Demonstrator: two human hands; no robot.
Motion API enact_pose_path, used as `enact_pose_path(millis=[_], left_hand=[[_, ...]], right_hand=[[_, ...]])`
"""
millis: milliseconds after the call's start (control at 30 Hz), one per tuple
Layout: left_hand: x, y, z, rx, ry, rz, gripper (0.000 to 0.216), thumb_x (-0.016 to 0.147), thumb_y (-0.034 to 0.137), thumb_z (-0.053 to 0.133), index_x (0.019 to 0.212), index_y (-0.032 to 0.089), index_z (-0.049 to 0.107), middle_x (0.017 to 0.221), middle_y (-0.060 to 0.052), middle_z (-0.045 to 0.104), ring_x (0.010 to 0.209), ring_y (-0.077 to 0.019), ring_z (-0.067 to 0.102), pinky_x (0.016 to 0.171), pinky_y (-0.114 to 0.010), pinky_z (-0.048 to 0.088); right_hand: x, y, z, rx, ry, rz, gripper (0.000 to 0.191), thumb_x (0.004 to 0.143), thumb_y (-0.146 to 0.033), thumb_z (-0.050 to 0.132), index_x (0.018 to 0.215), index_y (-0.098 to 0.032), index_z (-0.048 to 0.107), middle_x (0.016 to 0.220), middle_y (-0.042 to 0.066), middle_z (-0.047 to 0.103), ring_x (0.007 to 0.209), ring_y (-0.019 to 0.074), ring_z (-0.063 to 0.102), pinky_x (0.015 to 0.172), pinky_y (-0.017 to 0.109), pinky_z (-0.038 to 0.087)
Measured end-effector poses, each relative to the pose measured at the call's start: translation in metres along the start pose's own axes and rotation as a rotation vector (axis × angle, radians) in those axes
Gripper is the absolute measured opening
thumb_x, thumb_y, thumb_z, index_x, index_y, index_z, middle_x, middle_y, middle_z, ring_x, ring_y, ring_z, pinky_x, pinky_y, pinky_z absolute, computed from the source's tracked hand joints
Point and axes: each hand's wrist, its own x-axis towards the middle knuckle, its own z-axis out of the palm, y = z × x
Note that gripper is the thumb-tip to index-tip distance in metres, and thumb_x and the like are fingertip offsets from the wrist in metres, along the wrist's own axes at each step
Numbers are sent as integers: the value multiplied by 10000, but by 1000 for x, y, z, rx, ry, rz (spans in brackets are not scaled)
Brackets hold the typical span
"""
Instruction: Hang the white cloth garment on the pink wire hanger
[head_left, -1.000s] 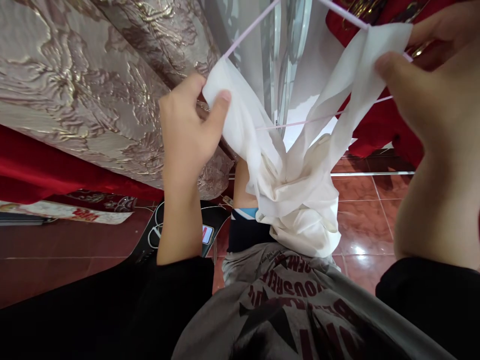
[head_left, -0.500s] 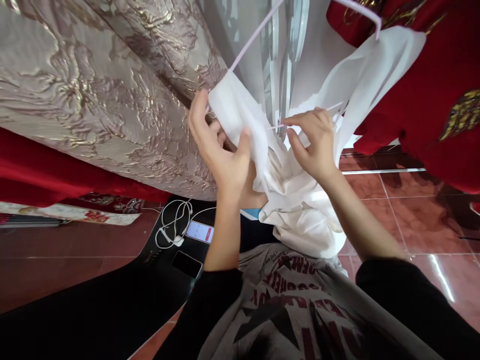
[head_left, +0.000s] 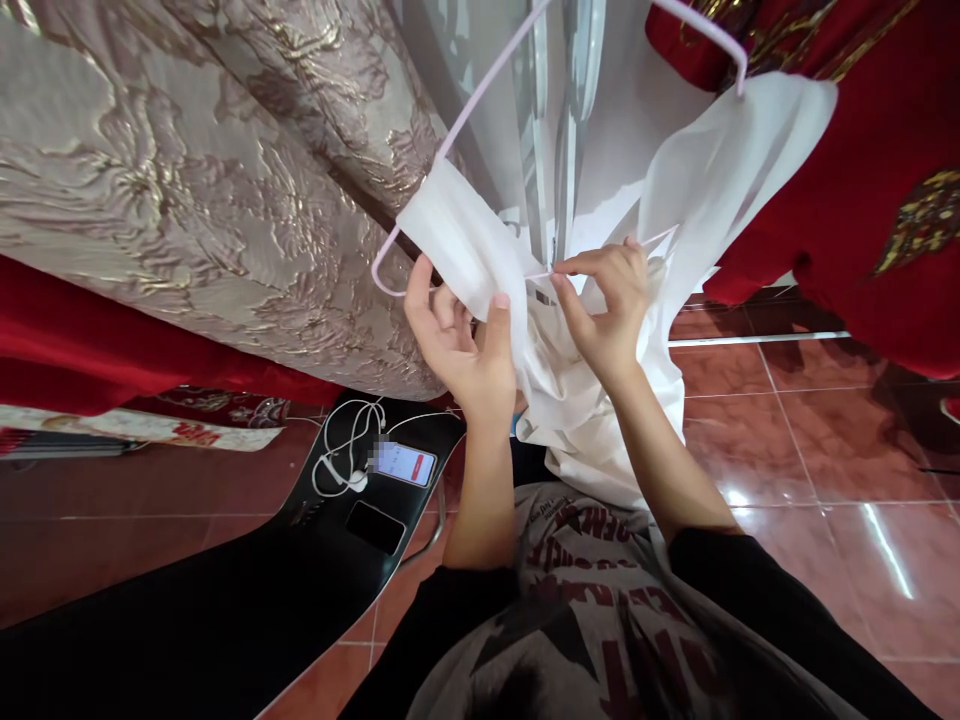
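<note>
A white garment hangs on a thin pale pink wire hanger in front of me. My left hand is closed round the garment's left shoulder strap, thumb pressed on the cloth. To its right, my right hand pinches the hanger's lower bar together with a fold of white cloth at the middle. The garment's right strap is draped over the hanger's right end.
Silvery embroidered fabric hangs at the left and red cloth at the right. Below lies a red tiled floor. A dark stool holds two phones and white earphones.
My right hand came down from the upper right strap to the middle of the hanger bar. My left hand slid lower on the left strap, baring the hanger's left end.
</note>
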Motion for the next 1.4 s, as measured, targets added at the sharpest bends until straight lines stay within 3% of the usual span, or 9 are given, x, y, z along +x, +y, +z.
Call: enact_pose_path(millis=[200, 400, 600, 800, 967, 1067, 1200, 1300, 1400], left_hand=[[22, -7, -11, -106, -73, -3, 565, 901, 599, 775, 1265, 208, 592, 1264, -121, 691, 1252, -292, 685, 1108, -442, 553], [31, 1, -8, -187, -92, -103, 563, 790, 570, 892, 1160, 225, 645, 1147, -91, 730, 1139, -280, 726, 1023, -423, 598], [47, 22, -9, -221, -20, -83, 370, 788, 320, 926, 1022, 168, 682, 1051, -70, 737, 1056, -244, 729, 964, -369, 598], [91, 23, -48, -548, 168, -335, 186, 939, 97, 622, 787, 203, 609, 760, 10, 683, 812, -142, 718, 783, -276, 606], [74, -7, -74, -786, 357, -582, 329, 1087, 101, 373, 964, 227, 651, 1041, 8, 750, 974, -53, 689, 812, -143, 566], [47, -20, -63, -760, 312, -694, 366, 1079, 143, 339, 1016, 194, 696, 1277, -29, 732, 961, -95, 658, 803, -181, 560], [25, -9, -29, -846, 114, -752, 475, 1104, 406, 367, 1017, 147, 756, 1292, -112, 725, 733, -124, 584, 709, -231, 555], [19, 5, -6, -886, 24, -628, 323, 1089, 290, 488, 1004, 152, 767, 1140, -97, 738, 632, -99, 561, 659, -232, 522], [16, 9, 7, -847, 93, -494, 280, 1082, 191, 499, 960, 174, 751, 985, -49, 698, 590, -84, 534, 614, -225, 478]], right_hand=[[-2, 0, 3, -42, 6, -44, 308, 1060, -455, 488, 964, -223, 667, 935, -9, 686, 974, 122, 609, 1219, 481, 397], [1, 2, 3, -89, 10, -51, 270, 1044, -422, 533, 951, -217, 682, 939, -9, 708, 965, 122, 613, 1183, 442, 414], [1, -1, -1, -59, 8, -67, 276, 1046, -433, 529, 957, -218, 678, 926, -9, 697, 964, 120, 618, 1174, 442, 425], [6, 0, -22, -46, -93, 8, 311, 1032, -494, 540, 956, -223, 672, 961, 0, 690, 995, 133, 610, 1262, 503, 356], [3, -3, -22, -21, -109, 13, 322, 1047, -474, 490, 974, -220, 674, 980, 28, 676, 1043, 156, 607, 1285, 556, 330], [-2, -7, -12, 5, -119, -4, 305, 1060, -413, 442, 1059, -233, 688, 1052, 26, 688, 1078, 151, 609, 1290, 544, 329], [-3, -10, -2, 43, -199, -31, 280, 1046, -387, 461, 1216, -273, 652, 1167, 13, 687, 1159, 151, 598, 1316, 533, 303], [-1, -12, -7, 56, -265, -23, 304, 1036, -380, 475, 1268, -269, 637, 1238, 22, 678, 1232, 172, 596, 1337, 576, 260], [1, -15, -21, 104, -357, -33, 322, 1024, -376, 515, 1303, -277, 641, 1332, 16, 669, 1339, 192, 586, 1348, 595, 254]])
